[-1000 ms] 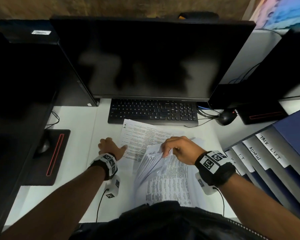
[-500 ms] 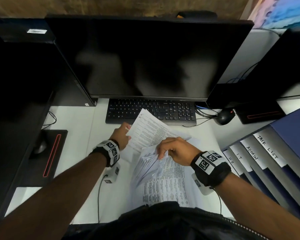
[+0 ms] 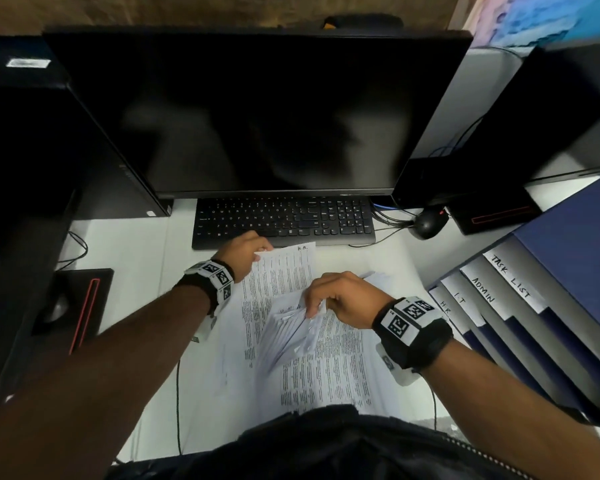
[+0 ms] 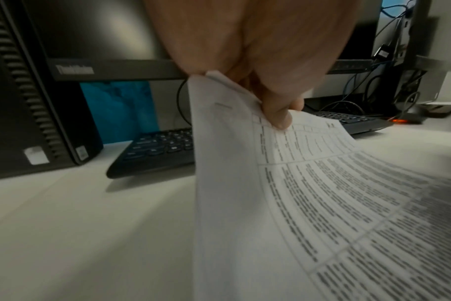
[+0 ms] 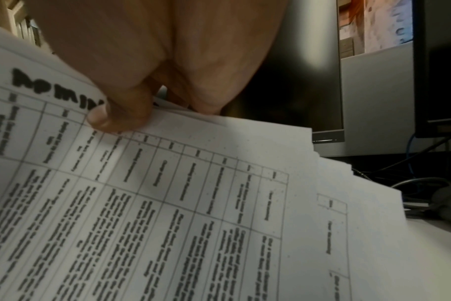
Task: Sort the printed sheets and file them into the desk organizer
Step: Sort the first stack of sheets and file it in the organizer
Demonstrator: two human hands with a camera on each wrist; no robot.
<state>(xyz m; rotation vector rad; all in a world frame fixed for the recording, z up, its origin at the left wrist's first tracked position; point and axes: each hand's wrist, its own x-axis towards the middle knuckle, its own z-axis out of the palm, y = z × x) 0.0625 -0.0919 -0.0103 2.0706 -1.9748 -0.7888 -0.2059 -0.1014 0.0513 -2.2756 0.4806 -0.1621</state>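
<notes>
Between the left hand's (image 3: pixel 244 251) fingers (image 4: pixel 278 116) a sheet marked H.R. (image 3: pixel 284 271) is pinched by its corner; right of them, the right hand (image 3: pixel 343 299) clamps the unsorted stack (image 5: pixel 219 203) on the worktop (image 3: pixel 125 271). Farther right, the organizer's (image 3: pixel 520 327) labelled slots show no filed sheets, so sorting seems barely begun.

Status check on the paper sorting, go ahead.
Left hand pinches H.R. sheet by its corner. Right hand grips stack of lifted sheets. Organizer at right, path unobstructed.
</notes>
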